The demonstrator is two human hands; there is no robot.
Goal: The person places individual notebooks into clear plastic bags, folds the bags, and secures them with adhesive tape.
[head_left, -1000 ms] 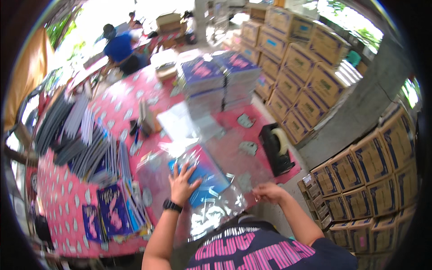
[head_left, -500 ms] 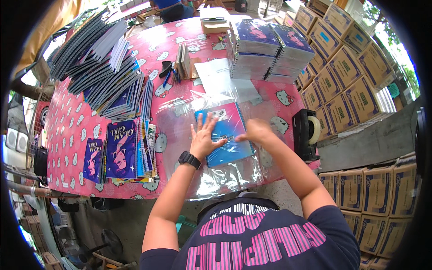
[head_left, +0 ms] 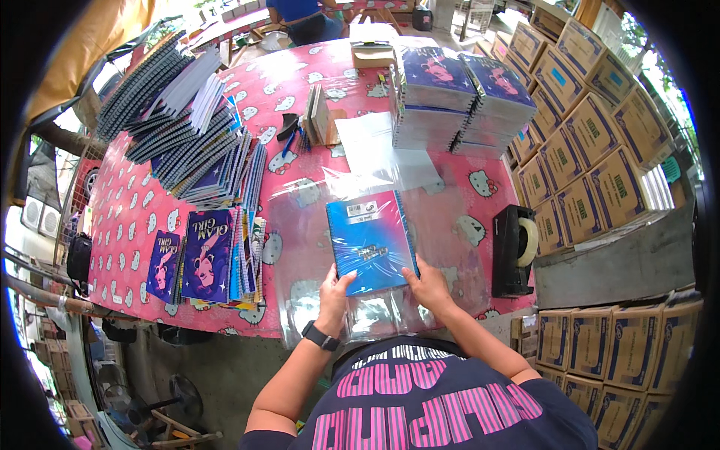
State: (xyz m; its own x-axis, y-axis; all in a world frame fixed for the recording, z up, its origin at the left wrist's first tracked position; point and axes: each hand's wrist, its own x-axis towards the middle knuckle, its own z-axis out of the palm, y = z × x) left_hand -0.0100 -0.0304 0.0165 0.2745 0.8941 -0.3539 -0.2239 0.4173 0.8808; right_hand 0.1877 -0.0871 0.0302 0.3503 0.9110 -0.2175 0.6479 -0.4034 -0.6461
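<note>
A spiral notebook [head_left: 371, 244] with a blue-to-pink cover lies in front of me, in a clear plastic wrapper with shiny creases. My left hand [head_left: 334, 304] grips its lower left corner, thumb on top. At the lower right edge my right hand [head_left: 431, 289] holds it the same way, the fingers partly hidden beneath. Around and under the notebook is loose clear plastic film [head_left: 300, 281] on the pink patterned tablecloth [head_left: 120, 259]. A white sheet [head_left: 382, 150] lies just beyond it.
Stacked purple notebooks [head_left: 435, 82] stand at the back right. More spiral notebooks [head_left: 180, 135] lean in a pile on the left, with purple-covered ones [head_left: 210, 255] nearer. A black tape dispenser [head_left: 511, 251] sits at the right edge; cartons [head_left: 585, 142] are stacked beyond. A person [head_left: 304, 19] is at the far end.
My left hand has moved from flat on the cover down to the notebook's lower left corner. My right hand has come down to the lower right edge. Both now grip the notebook.
</note>
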